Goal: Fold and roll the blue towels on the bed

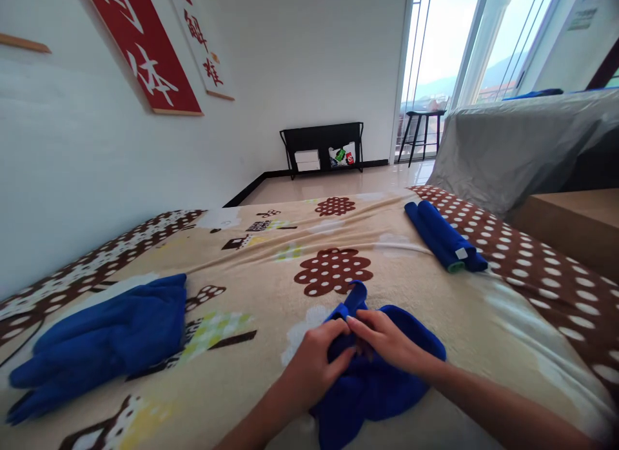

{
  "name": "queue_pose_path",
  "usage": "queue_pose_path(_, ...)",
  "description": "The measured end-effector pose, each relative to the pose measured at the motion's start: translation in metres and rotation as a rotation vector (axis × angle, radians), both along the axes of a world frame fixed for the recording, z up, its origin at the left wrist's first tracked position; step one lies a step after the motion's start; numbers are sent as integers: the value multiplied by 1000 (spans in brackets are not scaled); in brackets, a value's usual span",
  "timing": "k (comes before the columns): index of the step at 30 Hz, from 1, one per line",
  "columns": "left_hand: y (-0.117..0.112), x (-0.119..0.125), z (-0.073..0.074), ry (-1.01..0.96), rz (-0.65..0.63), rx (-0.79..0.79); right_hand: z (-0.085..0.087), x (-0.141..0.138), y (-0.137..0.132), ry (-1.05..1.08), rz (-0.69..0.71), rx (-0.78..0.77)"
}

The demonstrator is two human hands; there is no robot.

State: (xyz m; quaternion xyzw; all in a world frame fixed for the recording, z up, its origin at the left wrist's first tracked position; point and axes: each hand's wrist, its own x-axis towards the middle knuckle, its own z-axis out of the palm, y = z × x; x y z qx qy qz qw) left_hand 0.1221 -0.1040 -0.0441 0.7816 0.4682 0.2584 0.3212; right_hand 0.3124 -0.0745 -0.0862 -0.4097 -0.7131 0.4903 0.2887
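Note:
Both of my hands pinch a crumpled blue cloth [372, 392] near the front of the patterned blanket [271, 295]. My left hand [322, 356] is closed on it with thumb and fingers together. Right beside it, my right hand [384, 337] grips the same cloth, its fingertips meeting those of the left. A narrow end of the cloth sticks up beyond the fingers, while the rest spreads loosely beneath both hands. My fingertips are partly hidden in the folds.
Left of my hands lies a loosely spread pile of blue cloth [111, 334]. Two blue cloth rolls [442, 237], one with a white tag, lie side by side at the right. Beyond the blanket are a black rack [322, 147], a stool [422, 131] and a grey-covered piece of furniture [507, 137].

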Motion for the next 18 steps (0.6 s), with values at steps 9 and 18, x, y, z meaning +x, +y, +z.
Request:
queue_pose_path(9,-5,-2,-18,-379,64,-291,7,-1,-19,133,-50,110)
queue_pose_path(18,26,-106,-11,-1025,794,-393,9,105,8,589,-724,-93)
